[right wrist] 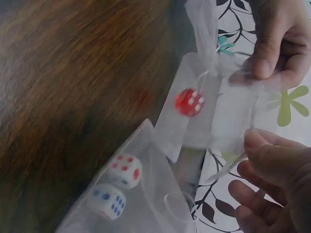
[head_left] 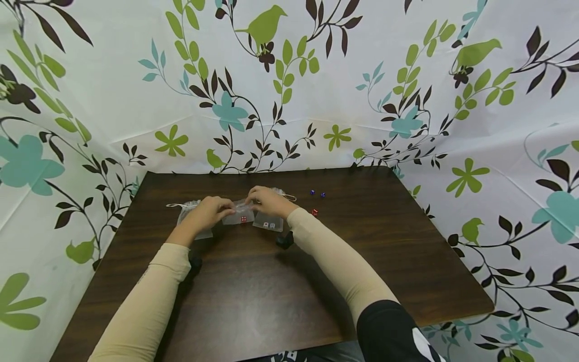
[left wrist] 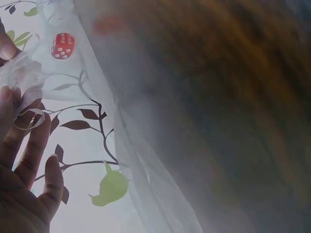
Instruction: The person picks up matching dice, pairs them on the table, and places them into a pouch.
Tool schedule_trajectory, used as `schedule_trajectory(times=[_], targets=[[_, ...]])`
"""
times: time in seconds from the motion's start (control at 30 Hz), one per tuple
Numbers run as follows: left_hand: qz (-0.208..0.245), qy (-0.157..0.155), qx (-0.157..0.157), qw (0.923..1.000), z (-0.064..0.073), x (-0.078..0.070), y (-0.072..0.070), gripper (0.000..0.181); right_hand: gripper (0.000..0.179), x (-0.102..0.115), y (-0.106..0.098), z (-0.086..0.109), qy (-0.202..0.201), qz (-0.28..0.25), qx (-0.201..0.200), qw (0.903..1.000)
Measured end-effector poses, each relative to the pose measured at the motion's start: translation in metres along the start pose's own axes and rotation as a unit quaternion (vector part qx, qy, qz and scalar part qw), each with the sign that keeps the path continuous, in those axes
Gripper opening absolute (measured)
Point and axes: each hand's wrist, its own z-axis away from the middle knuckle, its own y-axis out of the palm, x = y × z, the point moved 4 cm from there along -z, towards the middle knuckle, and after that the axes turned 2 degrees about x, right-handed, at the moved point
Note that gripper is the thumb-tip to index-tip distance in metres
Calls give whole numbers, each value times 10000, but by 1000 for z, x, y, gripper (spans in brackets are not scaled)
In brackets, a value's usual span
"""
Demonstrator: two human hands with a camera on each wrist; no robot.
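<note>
A sheer drawstring pouch with a red die in its lower part is between my two hands. My left hand pinches one side of the pouch's mouth, with its other fingers spread in the left wrist view. Across from it, my right hand pinches the opposite side between thumb and fingers. In the right wrist view the red die shows through the mesh, and a thin white cord hangs by the right fingers. Close by lies a second sheer pouch holding two white dice.
Another sheer pouch lies partly under the left forearm. Two blue dice and a red die lie loose on the brown table, right of the right hand. A patterned cloth hangs behind the table.
</note>
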Motion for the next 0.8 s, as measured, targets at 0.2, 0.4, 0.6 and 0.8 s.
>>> schedule_trajectory(times=[0.2,0.4,0.6,0.8], targets=[[-4,-66,-78,9999,1,2,-2,8,16,-3,1,1,12,52,-141,9999],[109,-154,-144,9997,1,6,-2,7,17,-2,1,1,8,23,-196,9998],[117,-166,-268,9994,2,10,-5,6,14,-1,-2,2,-72,-119,-351,9993],[166,-238,-250,9993,4,10,-8,8,16,1,-3,2,-42,-281,-374,9989]])
